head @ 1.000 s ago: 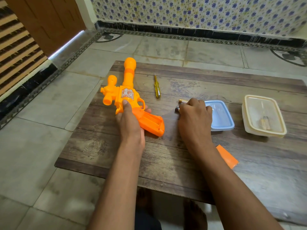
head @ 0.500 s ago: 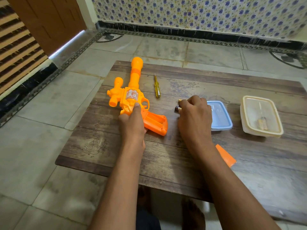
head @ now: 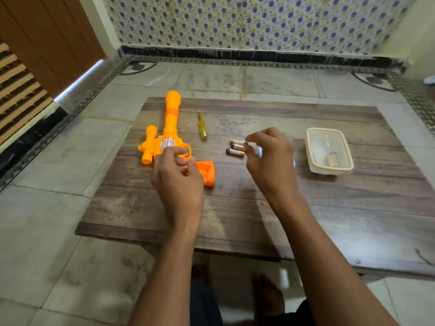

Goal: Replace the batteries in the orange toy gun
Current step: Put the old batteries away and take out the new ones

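Note:
The orange toy gun [head: 170, 128] lies on the left of the wooden table [head: 235, 208], barrel pointing away from me. Its grip [head: 208, 171] shows an open hollow. My left hand [head: 177, 175] curls over the gun at the trigger guard and grip. Three brown-and-gold batteries [head: 236, 148] lie side by side at the table's middle. My right hand [head: 270, 161] hovers just right of them, fingers spread, index fingertip close to the top battery's end.
A yellow screwdriver [head: 202, 127] lies right of the barrel. A cream container [head: 329, 149] at the right holds small battery-like pieces. A blue lid peeks out behind my right hand. Tiled floor surrounds the low table; my feet are under its near edge.
The gun has shifted and turned so its barrel points straighter away. My right hand lifted off the batteries and spread, uncovering three on the table. The camera view rose.

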`<state>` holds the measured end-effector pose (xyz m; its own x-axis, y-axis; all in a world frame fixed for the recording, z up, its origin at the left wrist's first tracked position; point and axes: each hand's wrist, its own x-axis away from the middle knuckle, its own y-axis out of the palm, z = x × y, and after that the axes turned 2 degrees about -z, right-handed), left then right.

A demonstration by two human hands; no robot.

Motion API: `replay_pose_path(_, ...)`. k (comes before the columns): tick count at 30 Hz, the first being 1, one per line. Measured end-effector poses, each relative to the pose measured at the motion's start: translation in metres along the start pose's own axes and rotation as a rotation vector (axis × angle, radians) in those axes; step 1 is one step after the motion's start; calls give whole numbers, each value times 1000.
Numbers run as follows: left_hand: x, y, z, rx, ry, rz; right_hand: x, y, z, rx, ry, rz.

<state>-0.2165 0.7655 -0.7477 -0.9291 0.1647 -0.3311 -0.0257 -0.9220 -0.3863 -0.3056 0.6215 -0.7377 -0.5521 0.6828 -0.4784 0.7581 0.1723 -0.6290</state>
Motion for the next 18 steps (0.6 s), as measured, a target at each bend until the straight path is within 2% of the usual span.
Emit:
replay_pose_path(2, 1, 16, 12, 11, 204, -128, 5, -20, 6, -74, 92, 95)
replay_pose_path(4, 4, 36, 23, -33, 376, -345, 13, -37, 15, -87, 150, 166)
replay_pose_path(6, 9, 57, 32, -88, 449, -605, 18, -50, 27, -45, 163, 176)
replay_pose_path(8, 13, 72, 35, -203, 467, -767, 15, -58, 38, -32, 195, 160)
replay_pose_path(13, 0, 98, 57, -575, 565, -922, 17, -68, 41, -67, 228, 105)
replay_pose_path(18, -11, 129, 64, -604, 618, -958, 18, -71, 49, -93, 233, 101)
